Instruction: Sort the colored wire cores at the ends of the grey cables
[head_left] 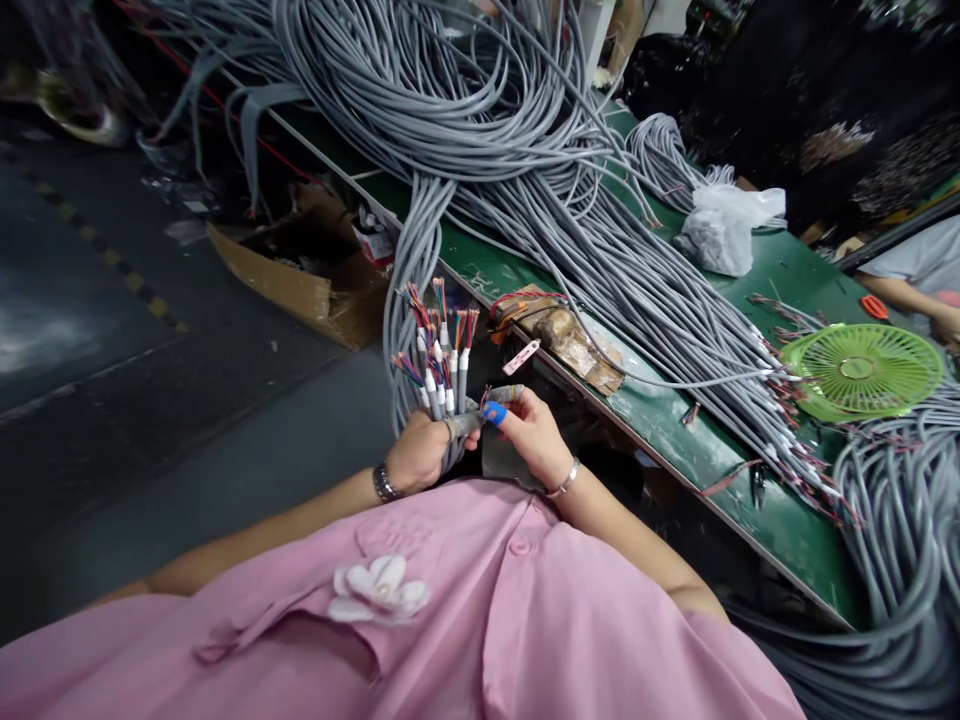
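Observation:
My left hand (420,450) is wrapped round a bunch of grey cables (459,380) in front of my chest. Their upper ends stand up, with white collars (441,393) and fanned-out coloured wires (439,295). From the table, these cables hang down in a thick strand (412,245). My right hand (536,440) is closed in a pinch beside the left fingertips, with a blue cover (494,412) on its thumb and a grey wrap on a finger. A few thin wire tips show at the pinch; the rest of that cable end is hidden by the fingers.
Large loops of grey cable (465,110) cover the green table (817,560). On it are a green fan (862,370), a white plastic bag (727,230) and a taped cardboard piece (559,335). A cardboard box (300,280) sits at left. Another person's arm (911,298) shows at far right.

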